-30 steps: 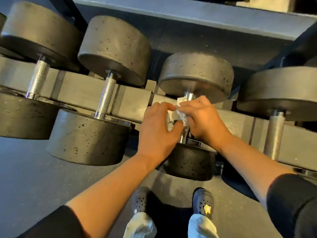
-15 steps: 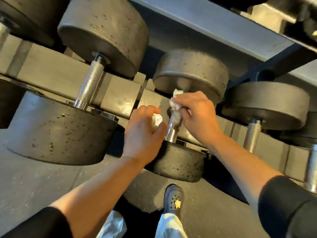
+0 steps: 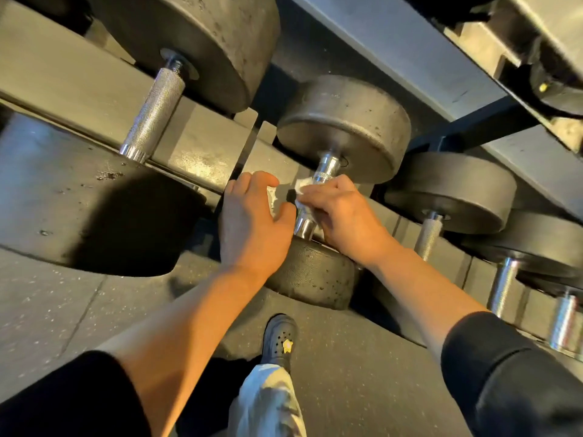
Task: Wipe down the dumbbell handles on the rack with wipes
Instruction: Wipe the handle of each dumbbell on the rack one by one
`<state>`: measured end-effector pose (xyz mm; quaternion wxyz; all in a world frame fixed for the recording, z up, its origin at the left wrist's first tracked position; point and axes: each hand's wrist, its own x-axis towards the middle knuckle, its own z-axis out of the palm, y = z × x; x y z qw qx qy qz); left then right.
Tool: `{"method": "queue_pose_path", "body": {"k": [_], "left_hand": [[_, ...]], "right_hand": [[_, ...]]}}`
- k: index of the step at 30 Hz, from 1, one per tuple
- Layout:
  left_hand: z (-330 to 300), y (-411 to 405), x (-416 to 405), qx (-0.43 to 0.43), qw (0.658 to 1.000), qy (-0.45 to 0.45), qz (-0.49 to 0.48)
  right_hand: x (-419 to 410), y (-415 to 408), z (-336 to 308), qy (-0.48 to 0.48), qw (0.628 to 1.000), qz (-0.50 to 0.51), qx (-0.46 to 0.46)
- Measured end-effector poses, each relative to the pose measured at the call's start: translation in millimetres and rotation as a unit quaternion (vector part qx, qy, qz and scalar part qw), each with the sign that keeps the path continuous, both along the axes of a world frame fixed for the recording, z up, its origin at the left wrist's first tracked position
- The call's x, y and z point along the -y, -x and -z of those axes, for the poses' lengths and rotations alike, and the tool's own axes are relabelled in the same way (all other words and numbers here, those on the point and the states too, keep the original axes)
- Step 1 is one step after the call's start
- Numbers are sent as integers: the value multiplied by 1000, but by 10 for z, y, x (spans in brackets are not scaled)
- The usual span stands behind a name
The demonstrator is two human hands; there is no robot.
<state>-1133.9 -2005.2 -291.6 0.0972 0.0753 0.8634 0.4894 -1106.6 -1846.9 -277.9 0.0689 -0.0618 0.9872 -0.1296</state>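
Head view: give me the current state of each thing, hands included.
Right hand: grips a white wipe wrapped round the centre dumbbell handle.
Left hand: fingers curled round a second wipe, beside the handle.
Centre dumbbell: seated on the rack.
Left dumbbell handle: bare, untouched.

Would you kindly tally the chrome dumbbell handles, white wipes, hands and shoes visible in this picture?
Chrome handles: 5
White wipes: 2
Hands, left hand and right hand: 2
Shoes: 1
Total: 10
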Motion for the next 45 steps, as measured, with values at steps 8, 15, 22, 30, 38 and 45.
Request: {"method": "queue_pose_path", "body": {"k": [8, 15, 22, 30, 38, 45], "left_hand": [[12, 26, 11, 9, 1000, 2, 22], [15, 47, 16, 12, 999, -5, 38], [17, 51, 25, 10, 999, -4, 49], [-12, 43, 53, 3, 998, -2, 67], [-234, 146, -202, -60, 975, 103, 186], [-174, 136, -245, -23, 974, 78, 211]], "right_hand": [[68, 184, -42, -22, 1000, 5, 9], [99, 205, 13, -90, 994, -36, 54], [75, 55, -151, 94, 974, 80, 188], [-54, -176, -128, 109, 923, 352, -110], [-185, 52, 297, 233, 881, 407, -63], [-243, -306, 341, 373, 850, 370, 32]]}}
